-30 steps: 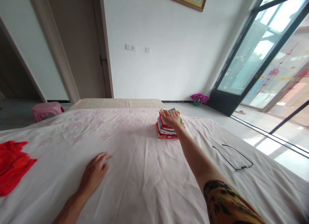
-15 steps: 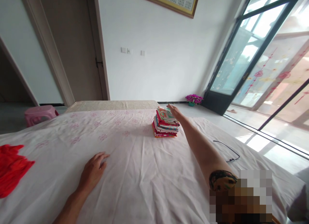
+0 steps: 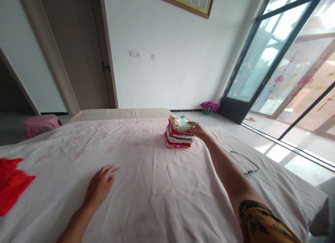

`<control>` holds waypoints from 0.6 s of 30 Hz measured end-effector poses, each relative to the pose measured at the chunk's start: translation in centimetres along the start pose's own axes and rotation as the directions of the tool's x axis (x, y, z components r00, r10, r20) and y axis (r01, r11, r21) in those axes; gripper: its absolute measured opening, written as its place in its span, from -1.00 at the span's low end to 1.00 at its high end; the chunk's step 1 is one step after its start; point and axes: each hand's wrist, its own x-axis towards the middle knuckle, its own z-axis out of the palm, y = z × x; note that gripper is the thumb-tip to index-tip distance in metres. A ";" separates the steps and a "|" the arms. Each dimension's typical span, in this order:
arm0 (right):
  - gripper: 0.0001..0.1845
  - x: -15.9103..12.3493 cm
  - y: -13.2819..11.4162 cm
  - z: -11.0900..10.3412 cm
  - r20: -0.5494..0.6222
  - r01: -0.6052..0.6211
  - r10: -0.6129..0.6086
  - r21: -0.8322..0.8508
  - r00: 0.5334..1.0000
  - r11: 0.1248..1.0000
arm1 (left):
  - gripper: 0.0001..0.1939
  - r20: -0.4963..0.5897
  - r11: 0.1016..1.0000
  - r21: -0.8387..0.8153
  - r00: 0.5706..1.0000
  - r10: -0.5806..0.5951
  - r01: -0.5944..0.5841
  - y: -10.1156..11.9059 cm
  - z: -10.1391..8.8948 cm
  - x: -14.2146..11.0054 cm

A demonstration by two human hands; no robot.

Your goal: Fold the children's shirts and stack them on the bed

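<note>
A framed panel (image 3: 184, 2) was mounted on the white wall (image 3: 167, 75), above three switch plates (image 3: 138, 54). Daylight entered through the dark-framed glass door (image 3: 248, 61) onto the pale floor (image 3: 264, 145).

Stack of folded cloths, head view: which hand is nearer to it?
Right. The right hand is at the right side of the stack of folded cloths; the left hand rests on the bedsheet, well short of it.

Right hand (image 3: 196, 129) touching folded cloth stack (image 3: 179, 133), left resting
</note>
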 end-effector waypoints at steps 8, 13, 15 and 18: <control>-0.34 -0.3 -1.0 0.6 -0.023 0.076 -0.083 -0.229 0.996 0.970 | -0.61 0.006 1.000 0.000 1.000 -0.003 0.003 -0.1 0.0 0.0; -0.39 -1.4 -1.0 1.0 -0.033 0.163 -0.179 -0.280 0.983 0.946 | -0.61 0.000 1.000 0.004 1.000 0.001 -0.001 -0.1 0.1 0.0; -0.38 -1.5 -0.9 1.0 -0.014 0.167 -0.177 -0.267 0.984 0.949 | -0.61 -0.001 1.000 0.000 1.000 0.002 -0.002 -0.1 0.1 0.0; -0.33 -1.3 -0.8 0.5 0.038 0.159 -0.154 -0.222 0.987 0.962 | -0.61 0.001 1.000 -0.006 1.000 0.003 -0.003 0.0 0.0 0.0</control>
